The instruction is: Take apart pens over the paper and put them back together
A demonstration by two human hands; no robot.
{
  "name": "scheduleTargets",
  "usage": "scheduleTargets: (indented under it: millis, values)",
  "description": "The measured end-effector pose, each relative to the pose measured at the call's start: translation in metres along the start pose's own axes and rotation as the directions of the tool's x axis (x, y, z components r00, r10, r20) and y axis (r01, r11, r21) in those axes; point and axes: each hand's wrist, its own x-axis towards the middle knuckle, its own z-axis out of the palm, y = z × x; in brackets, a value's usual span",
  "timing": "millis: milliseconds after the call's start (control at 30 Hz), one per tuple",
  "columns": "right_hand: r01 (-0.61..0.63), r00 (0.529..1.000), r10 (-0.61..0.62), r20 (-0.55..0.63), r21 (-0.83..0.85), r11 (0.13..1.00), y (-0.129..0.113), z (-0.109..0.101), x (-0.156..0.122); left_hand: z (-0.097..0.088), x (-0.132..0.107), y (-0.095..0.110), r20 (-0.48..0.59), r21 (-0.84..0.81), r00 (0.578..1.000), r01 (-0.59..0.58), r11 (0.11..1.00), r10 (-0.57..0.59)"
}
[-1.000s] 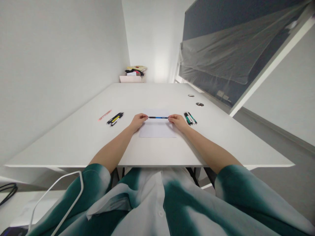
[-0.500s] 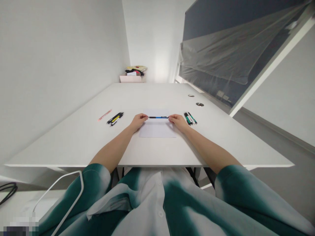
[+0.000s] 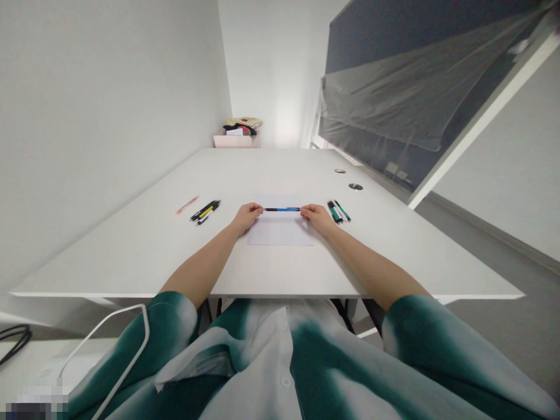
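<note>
A blue pen (image 3: 282,209) is held level above a white sheet of paper (image 3: 280,232) on the white table (image 3: 271,262). My left hand (image 3: 247,217) pinches its left, dark end. My right hand (image 3: 317,217) pinches its right end. Both hands have their fingers closed on the pen and rest near the paper's upper corners.
A group of black and yellow pens (image 3: 205,211) lies left of my hands, with a pink pen (image 3: 186,205) further left. Green and white pens (image 3: 338,211) lie to the right. Two round cable holes (image 3: 355,186) sit beyond. A box of items (image 3: 237,135) stands at the table's far end.
</note>
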Motion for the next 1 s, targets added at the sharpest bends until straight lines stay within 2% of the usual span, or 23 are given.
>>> scheduleTargets:
  millis: [1000]
  values:
    - [0.027, 1.0, -0.026, 0.01, -0.119, 0.993, 0.0041, -0.0023, 0.001, 0.0013, 0.0007, -0.0015, 0.016, 0.086, 1.0, -0.027, 0.996, 0.026]
